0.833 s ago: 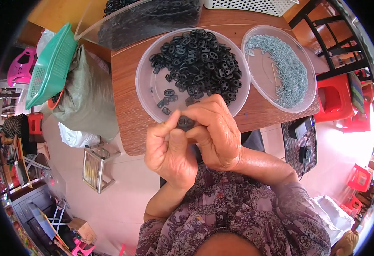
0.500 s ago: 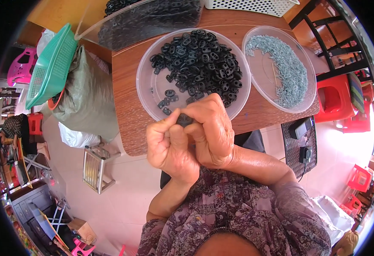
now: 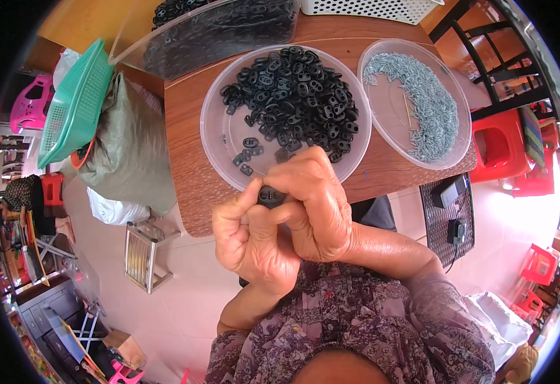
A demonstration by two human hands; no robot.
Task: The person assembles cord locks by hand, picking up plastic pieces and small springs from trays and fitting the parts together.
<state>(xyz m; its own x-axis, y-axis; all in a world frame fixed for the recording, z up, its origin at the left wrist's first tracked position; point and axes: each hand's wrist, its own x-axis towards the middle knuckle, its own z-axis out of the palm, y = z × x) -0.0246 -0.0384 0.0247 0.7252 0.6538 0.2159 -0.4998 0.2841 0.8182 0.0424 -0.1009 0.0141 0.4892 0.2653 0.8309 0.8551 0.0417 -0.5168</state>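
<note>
Head view: a black part (image 3: 271, 195) is pinched between both hands, left (image 3: 254, 240) and right (image 3: 312, 205), fingers closed on it, just below the desk (image 3: 190, 128) edge near the tray of black parts (image 3: 228, 137); assembly step judged underway, needing firm pressing.

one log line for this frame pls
left hand: pinching small black part | right hand: on same part | clear dish of black parts: behind hands | dish of grey pins: right

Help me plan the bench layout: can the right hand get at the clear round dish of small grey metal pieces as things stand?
Probably yes. The dish of grey pieces sits open on the person's right with bare tabletop between, but the right hand is pinching a small black part.
</note>
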